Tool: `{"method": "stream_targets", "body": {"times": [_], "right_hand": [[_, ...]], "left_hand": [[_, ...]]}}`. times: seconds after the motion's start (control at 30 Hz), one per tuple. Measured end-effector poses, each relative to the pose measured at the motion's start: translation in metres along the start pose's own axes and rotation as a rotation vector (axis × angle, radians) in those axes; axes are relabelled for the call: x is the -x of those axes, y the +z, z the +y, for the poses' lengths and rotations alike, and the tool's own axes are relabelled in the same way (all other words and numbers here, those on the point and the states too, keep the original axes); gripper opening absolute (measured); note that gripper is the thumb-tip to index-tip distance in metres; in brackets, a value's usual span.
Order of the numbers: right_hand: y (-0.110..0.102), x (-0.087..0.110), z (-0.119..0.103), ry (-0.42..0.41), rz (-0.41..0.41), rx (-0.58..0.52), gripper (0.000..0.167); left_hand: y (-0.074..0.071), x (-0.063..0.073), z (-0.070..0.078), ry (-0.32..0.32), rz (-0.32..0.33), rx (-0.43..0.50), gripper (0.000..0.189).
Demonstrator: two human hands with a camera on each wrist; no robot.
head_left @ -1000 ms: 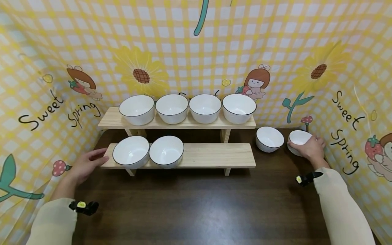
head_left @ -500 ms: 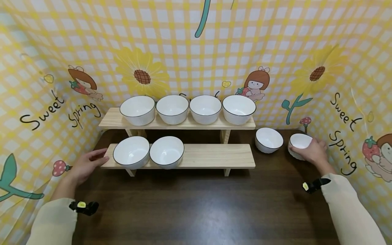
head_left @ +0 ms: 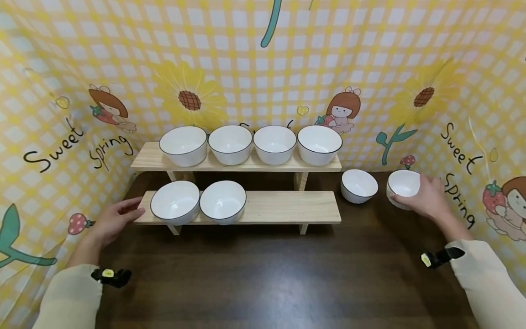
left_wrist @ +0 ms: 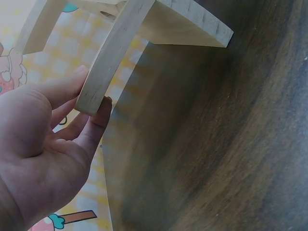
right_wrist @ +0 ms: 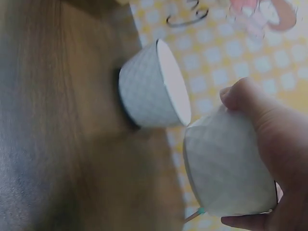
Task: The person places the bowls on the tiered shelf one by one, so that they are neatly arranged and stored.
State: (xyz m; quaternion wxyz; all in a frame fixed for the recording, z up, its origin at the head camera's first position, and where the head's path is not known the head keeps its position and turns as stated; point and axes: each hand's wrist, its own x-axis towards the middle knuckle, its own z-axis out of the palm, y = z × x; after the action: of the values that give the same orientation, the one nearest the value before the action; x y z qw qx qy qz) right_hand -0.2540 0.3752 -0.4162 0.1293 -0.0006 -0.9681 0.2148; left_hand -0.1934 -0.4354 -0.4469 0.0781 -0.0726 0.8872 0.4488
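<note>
My right hand (head_left: 429, 198) grips a small white bowl (head_left: 403, 185) with a dark rim, thumb on its near side. In the right wrist view the patterned outer wall of this bowl (right_wrist: 226, 163) faces the camera, with the fingers partly hidden behind it. A matching small bowl (head_left: 359, 186) stands just left of it on the table. My left hand (head_left: 115, 221) pinches the left end of the lower wooden shelf (head_left: 291, 206). The left wrist view shows the shelf's board end (left_wrist: 115, 53) between thumb and fingers. Two larger white bowls sit side by side on that shelf's left half.
Behind, a higher wooden shelf (head_left: 148, 155) bears several white bowls in a row, including one at its right end (head_left: 319, 146). Both shelves stand on a dark wooden table (head_left: 246, 278). Yellow checked cloth (head_left: 255, 68) encloses the back and both sides.
My right wrist and forearm have swung outward to the right while the hand keeps its grip on the small bowl, which has shifted only slightly. The left hand stays on the shelf end.
</note>
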Motion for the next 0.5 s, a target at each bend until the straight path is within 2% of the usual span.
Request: {"method": "stream_targets", "body": {"times": [0.1,0.33,0.5], "right_hand": [[-0.01,0.003,-0.014,-0.049,0.0,-0.015,0.095],[-0.027,0.011,-0.047,-0.118,-0.056,0.015,0.113],[-0.031,0.019,-0.068,-0.206,-0.034,0.013,0.112]], "left_hand": [[0.0,-0.001,0.0,0.008,0.007,-0.015,0.078],[-0.002,-0.002,-0.003,0.035,0.007,-0.031,0.075],[-0.001,-0.002,-0.004,0.046,0.005,-0.026,0.075]]}}
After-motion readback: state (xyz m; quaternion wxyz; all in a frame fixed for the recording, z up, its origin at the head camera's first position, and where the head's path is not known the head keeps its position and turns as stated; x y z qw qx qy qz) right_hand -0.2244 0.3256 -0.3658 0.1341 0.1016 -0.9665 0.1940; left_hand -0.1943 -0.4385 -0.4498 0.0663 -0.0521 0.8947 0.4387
